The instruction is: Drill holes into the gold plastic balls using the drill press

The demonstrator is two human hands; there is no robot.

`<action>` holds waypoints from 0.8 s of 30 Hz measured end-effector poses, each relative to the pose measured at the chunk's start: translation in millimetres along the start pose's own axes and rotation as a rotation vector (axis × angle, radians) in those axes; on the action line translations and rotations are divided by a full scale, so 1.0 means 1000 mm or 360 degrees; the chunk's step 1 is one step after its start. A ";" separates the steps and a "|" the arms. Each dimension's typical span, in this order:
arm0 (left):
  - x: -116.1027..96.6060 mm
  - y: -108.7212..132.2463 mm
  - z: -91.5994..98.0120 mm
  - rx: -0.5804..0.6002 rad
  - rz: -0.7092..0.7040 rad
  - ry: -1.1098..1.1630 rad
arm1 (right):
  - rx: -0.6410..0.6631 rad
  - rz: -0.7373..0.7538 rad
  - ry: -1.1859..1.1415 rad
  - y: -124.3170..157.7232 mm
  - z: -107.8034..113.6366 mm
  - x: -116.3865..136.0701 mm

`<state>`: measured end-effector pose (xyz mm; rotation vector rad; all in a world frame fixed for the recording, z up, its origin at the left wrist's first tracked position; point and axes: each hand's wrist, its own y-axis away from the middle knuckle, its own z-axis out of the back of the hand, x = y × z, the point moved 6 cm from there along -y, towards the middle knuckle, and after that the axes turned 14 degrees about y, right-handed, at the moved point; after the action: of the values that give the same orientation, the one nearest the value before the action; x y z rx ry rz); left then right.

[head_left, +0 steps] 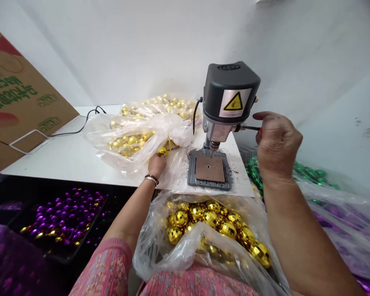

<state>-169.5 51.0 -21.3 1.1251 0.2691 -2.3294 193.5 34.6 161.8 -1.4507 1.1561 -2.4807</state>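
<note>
A small grey bench drill press [227,102] stands on the white table [68,158], its base plate [210,169] bare under the bit. My right hand [276,142] is closed round the press's side lever [249,128]. My left hand [156,164] reaches into a clear plastic bag [135,137] of gold faceted balls on the table, its fingers closed on a gold ball [162,151]. On my lap lies another open bag [185,246] holding several gold faceted balls [216,226].
A cardboard box [21,102] leans at the left, with a black cable [80,125] running across the table. A dark tray of purple balls [64,218] sits below on the left. Bags of green balls [308,174] and purple ones [342,222] lie on the right.
</note>
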 end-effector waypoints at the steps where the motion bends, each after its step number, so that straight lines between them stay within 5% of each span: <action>1: 0.002 -0.001 0.001 -0.0051 -0.0012 -0.0008 | -0.0008 -0.0036 -0.0025 0.001 0.000 -0.001; 5: -0.006 -0.014 0.002 -0.0123 -0.0114 0.0003 | -0.0028 -0.0054 -0.0040 0.002 0.002 0.000; 11: -0.019 -0.022 -0.014 0.0045 -0.0029 -0.0031 | -0.0018 -0.0026 -0.0017 0.003 0.002 0.001; 17: -0.031 0.007 -0.010 0.0095 -0.0143 0.0235 | 0.0000 0.0008 -0.0026 0.004 0.000 -0.002; 24: -0.056 0.066 -0.011 0.0632 -0.0107 0.1313 | 0.0092 -0.0081 0.0187 -0.026 0.002 0.019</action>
<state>-98.0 21.0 18.3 2.2730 0.1303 -1.8882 192.3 45.0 192.9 -1.3535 1.0682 -2.6429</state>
